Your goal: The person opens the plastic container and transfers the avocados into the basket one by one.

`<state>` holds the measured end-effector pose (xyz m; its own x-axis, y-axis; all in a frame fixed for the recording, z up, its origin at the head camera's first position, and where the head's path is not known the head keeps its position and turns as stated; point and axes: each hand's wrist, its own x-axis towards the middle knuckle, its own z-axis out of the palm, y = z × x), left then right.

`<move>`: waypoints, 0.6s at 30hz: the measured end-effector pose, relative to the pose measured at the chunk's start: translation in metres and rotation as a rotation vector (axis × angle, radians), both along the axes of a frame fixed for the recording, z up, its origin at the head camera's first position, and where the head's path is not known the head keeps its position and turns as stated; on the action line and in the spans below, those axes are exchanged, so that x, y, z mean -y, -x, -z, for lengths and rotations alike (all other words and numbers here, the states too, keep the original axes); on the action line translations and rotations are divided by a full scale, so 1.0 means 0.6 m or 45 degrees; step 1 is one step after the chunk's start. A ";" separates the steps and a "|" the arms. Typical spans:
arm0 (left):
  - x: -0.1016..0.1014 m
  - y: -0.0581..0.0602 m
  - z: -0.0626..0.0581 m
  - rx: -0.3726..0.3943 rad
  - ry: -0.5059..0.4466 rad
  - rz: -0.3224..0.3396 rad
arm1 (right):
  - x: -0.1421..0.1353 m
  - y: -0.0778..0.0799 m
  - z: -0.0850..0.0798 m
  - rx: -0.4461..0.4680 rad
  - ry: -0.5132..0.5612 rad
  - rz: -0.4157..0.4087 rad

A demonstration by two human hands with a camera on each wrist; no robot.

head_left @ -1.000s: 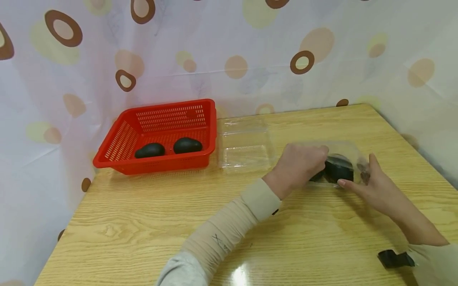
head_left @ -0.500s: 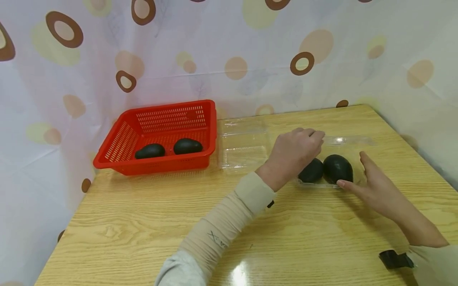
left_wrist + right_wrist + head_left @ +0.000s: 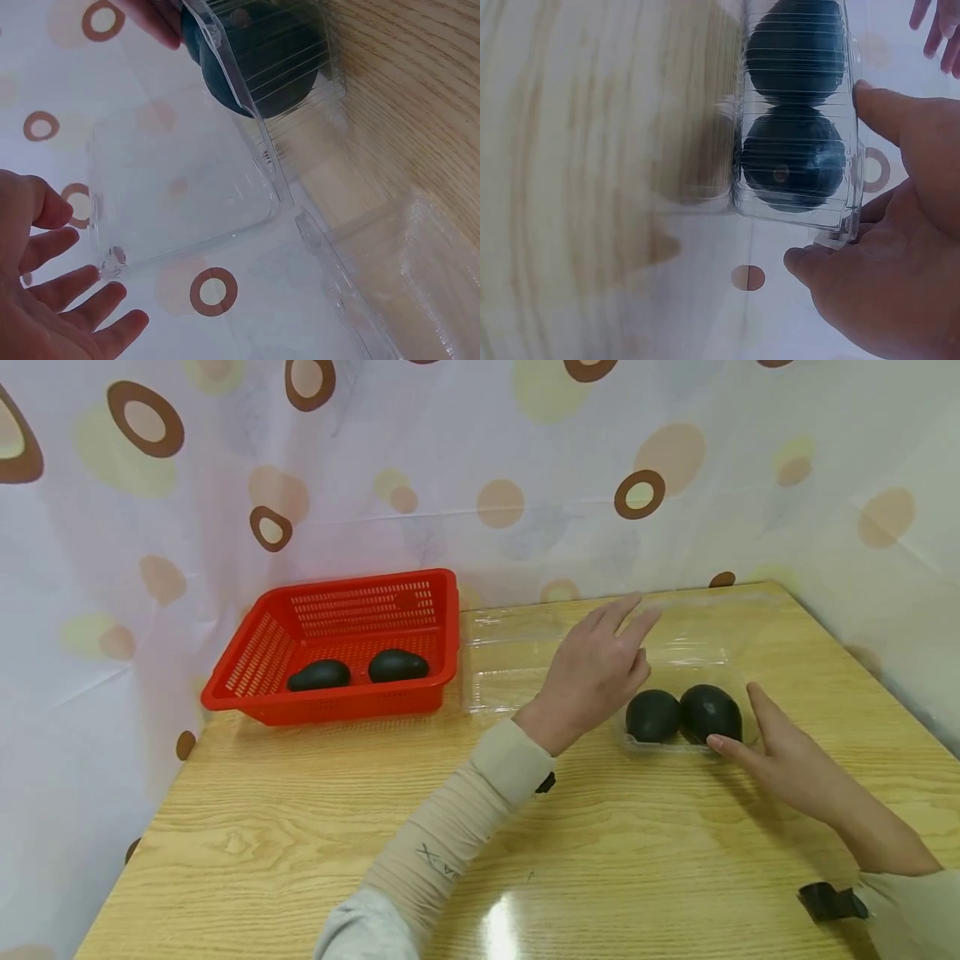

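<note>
A clear plastic clamshell container on the table holds two dark green avocados side by side. Its lid is swung back toward the curtain. My right hand grips the container's right end, thumb at the front rim and fingers along the side; the right wrist view shows the thumb against the ridged wall. To the left of the container my left hand hovers with spread fingers and nothing in them. Its fingers appear beside the transparent lid in the left wrist view.
A red plastic basket at the back left contains two more avocados. Between it and my left hand lies another clear clamshell, opened out. A patterned curtain hangs behind the wooden table.
My left hand has let go of the lid and drawn back left, its fingers spreading. The lid has swung from over the avocados to the back. My right hand stays at the container.
</note>
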<state>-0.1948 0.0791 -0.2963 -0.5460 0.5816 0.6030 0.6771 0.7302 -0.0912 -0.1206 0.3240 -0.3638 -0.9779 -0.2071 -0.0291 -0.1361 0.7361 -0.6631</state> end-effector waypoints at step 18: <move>-0.022 -0.028 0.043 0.486 0.125 0.305 | 0.008 0.004 0.008 -0.039 -0.051 -0.008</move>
